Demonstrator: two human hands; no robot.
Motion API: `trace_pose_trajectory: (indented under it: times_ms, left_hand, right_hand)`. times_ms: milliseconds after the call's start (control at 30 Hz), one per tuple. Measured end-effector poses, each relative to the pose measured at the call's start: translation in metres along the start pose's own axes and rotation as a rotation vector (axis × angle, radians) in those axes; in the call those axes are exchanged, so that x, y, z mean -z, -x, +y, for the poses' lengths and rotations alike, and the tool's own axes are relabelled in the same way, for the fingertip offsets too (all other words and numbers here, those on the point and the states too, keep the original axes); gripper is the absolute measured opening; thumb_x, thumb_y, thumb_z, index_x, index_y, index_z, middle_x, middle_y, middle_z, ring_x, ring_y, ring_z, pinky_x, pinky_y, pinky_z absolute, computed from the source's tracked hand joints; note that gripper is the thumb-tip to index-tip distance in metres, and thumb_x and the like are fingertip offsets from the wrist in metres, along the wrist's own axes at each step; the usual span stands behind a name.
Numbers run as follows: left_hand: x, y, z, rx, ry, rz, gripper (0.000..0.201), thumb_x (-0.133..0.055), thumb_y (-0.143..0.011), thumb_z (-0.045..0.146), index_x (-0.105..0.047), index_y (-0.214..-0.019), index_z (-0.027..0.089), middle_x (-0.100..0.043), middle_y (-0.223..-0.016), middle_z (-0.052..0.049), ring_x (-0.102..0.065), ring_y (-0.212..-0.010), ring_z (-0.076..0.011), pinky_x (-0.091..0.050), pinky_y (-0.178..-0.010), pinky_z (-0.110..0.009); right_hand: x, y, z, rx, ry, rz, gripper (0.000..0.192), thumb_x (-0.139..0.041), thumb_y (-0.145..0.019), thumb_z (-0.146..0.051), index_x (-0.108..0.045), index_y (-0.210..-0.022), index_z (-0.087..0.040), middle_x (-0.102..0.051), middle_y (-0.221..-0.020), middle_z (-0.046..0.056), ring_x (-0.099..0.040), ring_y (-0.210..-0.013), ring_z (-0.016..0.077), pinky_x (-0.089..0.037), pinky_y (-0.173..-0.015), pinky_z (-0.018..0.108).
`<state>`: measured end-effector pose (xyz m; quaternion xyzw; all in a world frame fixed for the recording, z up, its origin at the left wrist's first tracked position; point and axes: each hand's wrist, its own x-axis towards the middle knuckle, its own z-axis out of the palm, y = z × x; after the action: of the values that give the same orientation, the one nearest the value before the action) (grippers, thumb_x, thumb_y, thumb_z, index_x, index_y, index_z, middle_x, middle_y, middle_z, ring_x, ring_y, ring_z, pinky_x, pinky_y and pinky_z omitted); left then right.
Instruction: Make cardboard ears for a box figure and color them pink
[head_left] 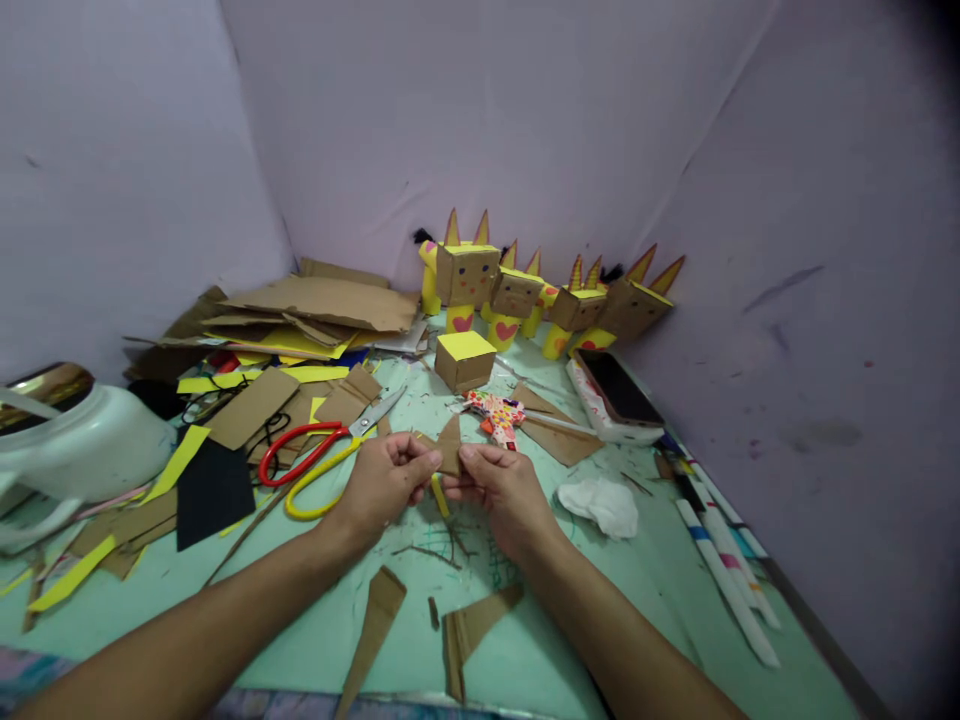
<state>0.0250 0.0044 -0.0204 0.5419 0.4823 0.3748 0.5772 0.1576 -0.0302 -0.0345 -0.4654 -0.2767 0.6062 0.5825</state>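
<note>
My left hand (386,482) and my right hand (504,488) meet over the green mat (525,640) and pinch one small brown cardboard triangle (450,447) between their fingertips. A thin yellow strip (439,494) hangs below the piece, between the two thumbs. Red and yellow scissors (324,450) lie just left of my left hand. A patterned glue gun (497,414) lies just beyond my right hand.
Several cardboard box figures (517,292) with pointed ears stand at the back wall, a yellow-topped cardboard cube (465,360) before them. A phone (616,388) on a white box, crumpled tissue (600,503), markers (721,565) right. Cardboard sheets (322,305), scraps, a white container (75,440) left. Cut pieces (469,630) near me.
</note>
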Motion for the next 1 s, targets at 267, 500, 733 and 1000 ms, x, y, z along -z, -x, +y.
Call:
trace_pose_trajectory:
  times_ms: [267, 500, 733, 1000]
  left_hand:
    - [-0.0048, -0.0012, -0.009, 0.018, 0.108, -0.064, 0.028, -0.069, -0.06, 0.037, -0.054, -0.057, 0.015, -0.053, -0.042, 0.003, -0.041, -0.035, -0.0059, -0.029, -0.037, -0.017]
    - [0.0017, -0.0065, -0.005, 0.102, 0.23, -0.159, 0.027, -0.061, -0.063, 0.039, -0.059, -0.068, 0.012, -0.062, -0.054, -0.003, -0.05, -0.039, -0.0092, -0.038, -0.041, -0.02]
    - [-0.0011, -0.0038, -0.0063, 0.075, 0.134, -0.179, 0.023, -0.071, -0.059, 0.031, -0.059, -0.052, 0.013, -0.056, -0.044, 0.0, -0.045, -0.035, -0.0064, -0.03, -0.036, -0.017]
    - [0.0015, -0.007, -0.0103, 0.07, 0.125, -0.086, 0.023, -0.071, -0.056, 0.031, -0.056, -0.051, 0.013, -0.055, -0.043, 0.002, -0.041, -0.033, -0.0049, -0.028, -0.035, -0.017]
  right_hand:
    - [0.0043, -0.0036, 0.0007, 0.009, 0.026, 0.119, 0.027, -0.084, -0.045, -0.03, -0.071, -0.062, -0.014, -0.065, -0.049, -0.002, -0.057, -0.044, 0.0097, -0.047, -0.044, 0.02]
    - [0.0073, -0.0072, -0.004, -0.028, -0.005, 0.124, 0.026, -0.083, -0.043, -0.028, -0.068, -0.059, -0.013, -0.062, -0.048, -0.003, -0.057, -0.043, 0.0096, -0.048, -0.043, 0.02]
    - [0.007, -0.0063, 0.0015, 0.036, 0.033, 0.102, 0.024, -0.083, -0.048, -0.028, -0.071, -0.061, -0.013, -0.064, -0.048, -0.003, -0.056, -0.043, 0.0074, -0.046, -0.043, 0.016]
    - [0.005, -0.0037, -0.0017, -0.045, -0.067, 0.032, 0.021, -0.078, -0.055, -0.032, -0.068, -0.059, -0.014, -0.064, -0.05, -0.001, -0.061, -0.041, 0.0114, -0.053, -0.044, 0.022]
